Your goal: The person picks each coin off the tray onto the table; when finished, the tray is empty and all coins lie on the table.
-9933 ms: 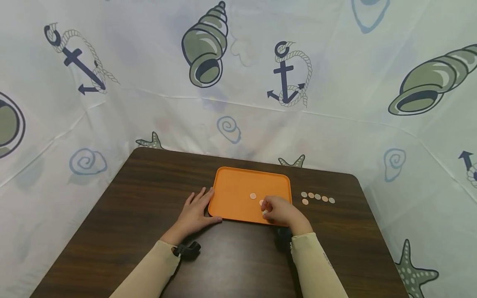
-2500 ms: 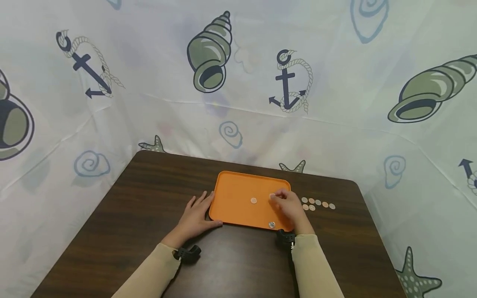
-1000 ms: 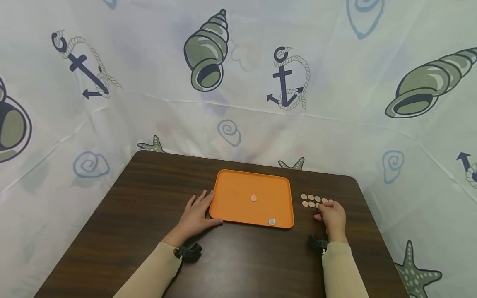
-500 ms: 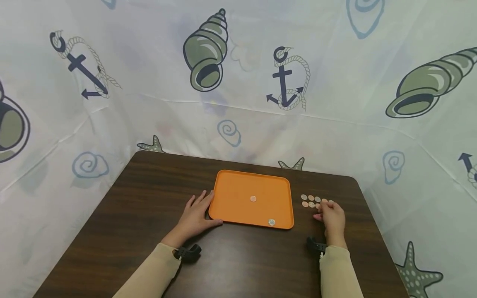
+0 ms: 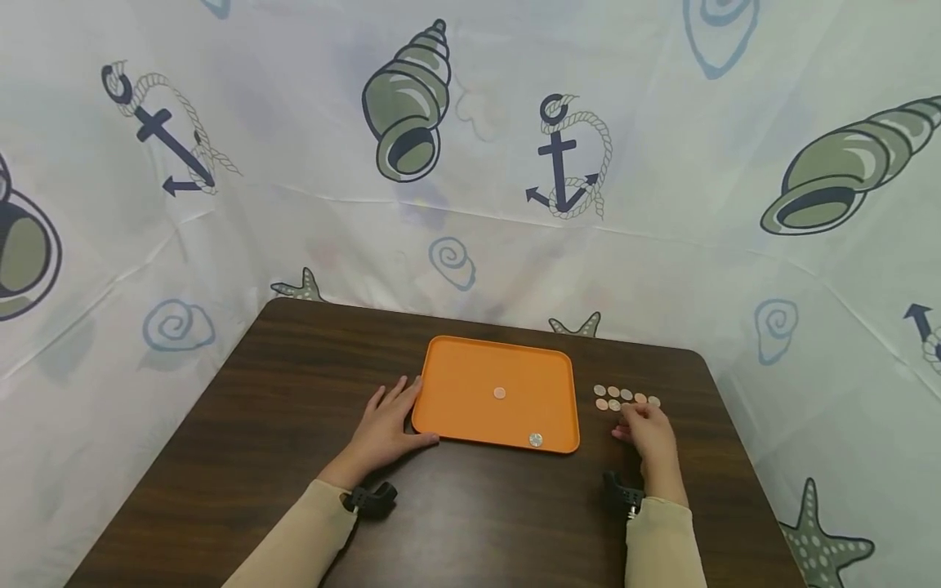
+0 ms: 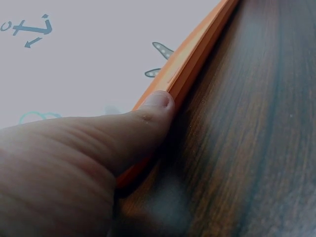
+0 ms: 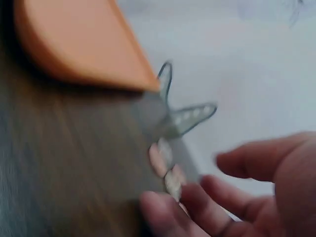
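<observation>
My left hand (image 5: 387, 429) rests at the left front corner of the orange tray (image 5: 470, 359), fingers spread along its side. In the left wrist view, the thumb (image 6: 143, 116) presses on the tray's rim. On the tray lie a pale copper-toned coin (image 5: 500, 393) and a shiny silver coin (image 5: 536, 439) near the front edge. Right of the tray, my right hand (image 5: 653, 437) hovers at the front row of coins (image 5: 608, 404), partly covering it. The right wrist view shows its thumb apart from the fingers, with nothing seen between them; that view is blurred.
Behind the front row runs a second row of several silver and copper-toned coins (image 5: 626, 394). Everything stands on a dark wood-grain table (image 5: 470, 514). A white cloth (image 5: 515, 269) printed with shells and anchors hangs behind and beside it.
Over these seconds, my right hand took coins from the tray to the front row, which grew. Just now it has shifted slightly left and let go of a coin. The left hand stayed put.
</observation>
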`<action>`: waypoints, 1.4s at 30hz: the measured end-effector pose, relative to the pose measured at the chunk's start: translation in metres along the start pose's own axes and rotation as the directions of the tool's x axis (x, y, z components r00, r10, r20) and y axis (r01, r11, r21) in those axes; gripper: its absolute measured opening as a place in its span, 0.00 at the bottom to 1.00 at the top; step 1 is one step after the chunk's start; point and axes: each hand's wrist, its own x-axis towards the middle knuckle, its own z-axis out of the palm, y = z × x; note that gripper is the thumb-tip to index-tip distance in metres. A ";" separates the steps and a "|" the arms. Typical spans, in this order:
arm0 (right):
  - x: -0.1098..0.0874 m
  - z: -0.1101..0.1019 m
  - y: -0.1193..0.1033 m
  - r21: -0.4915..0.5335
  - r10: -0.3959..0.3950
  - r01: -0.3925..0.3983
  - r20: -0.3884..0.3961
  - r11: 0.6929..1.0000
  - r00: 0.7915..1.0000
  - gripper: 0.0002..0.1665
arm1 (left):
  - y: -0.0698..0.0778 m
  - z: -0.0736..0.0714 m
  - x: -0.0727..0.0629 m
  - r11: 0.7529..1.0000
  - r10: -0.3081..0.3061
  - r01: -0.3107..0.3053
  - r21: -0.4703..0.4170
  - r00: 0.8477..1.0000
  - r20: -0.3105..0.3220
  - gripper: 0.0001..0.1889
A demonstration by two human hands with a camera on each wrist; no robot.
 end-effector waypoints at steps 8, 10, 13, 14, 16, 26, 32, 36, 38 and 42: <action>-0.022 0.027 -0.032 -0.192 -0.188 0.241 0.258 0.951 0.948 0.13 | 0.000 0.001 0.001 1.000 -0.008 0.008 0.012 1.000 0.006 0.61; -0.027 0.036 -0.038 -0.218 -0.218 0.297 0.324 0.930 0.920 0.10 | 0.001 0.000 0.001 1.000 -0.008 0.008 0.005 1.000 0.010 0.61; -0.033 0.049 -0.046 -0.237 -0.238 0.365 0.434 0.900 0.869 0.08 | 0.001 0.000 0.000 1.000 -0.007 0.007 0.003 1.000 0.010 0.61; -0.034 0.053 -0.049 -0.236 -0.237 0.383 0.478 0.893 0.846 0.09 | 0.001 -0.001 0.000 1.000 -0.004 0.004 0.003 1.000 0.007 0.61; -0.036 0.059 -0.052 -0.237 -0.229 0.421 0.563 0.876 0.794 0.10 | 0.001 -0.001 0.000 1.000 -0.012 0.012 -0.001 1.000 0.011 0.61; -0.031 0.075 -0.044 -0.304 -0.211 0.601 0.743 0.739 0.636 0.17 | 0.003 -0.001 0.000 1.000 -0.013 0.013 0.008 1.000 0.010 0.62; -0.025 0.075 -0.035 -0.318 -0.214 0.562 0.697 0.764 0.685 0.14 | 0.004 -0.001 0.000 1.000 0.001 -0.001 0.010 1.000 0.000 0.61; -0.023 0.075 -0.033 -0.286 -0.214 0.534 0.691 0.796 0.690 0.11 | 0.003 -0.002 0.000 1.000 0.003 -0.003 0.019 1.000 -0.011 0.61; -0.023 0.075 -0.032 -0.276 -0.215 0.531 0.695 0.801 0.686 0.10 | 0.003 -0.002 0.000 1.000 0.002 -0.002 0.014 1.000 -0.010 0.61; -0.023 0.076 -0.031 -0.286 -0.194 0.505 0.686 0.814 0.701 0.07 | 0.003 -0.002 -0.001 1.000 0.003 -0.003 -0.001 1.000 -0.004 0.61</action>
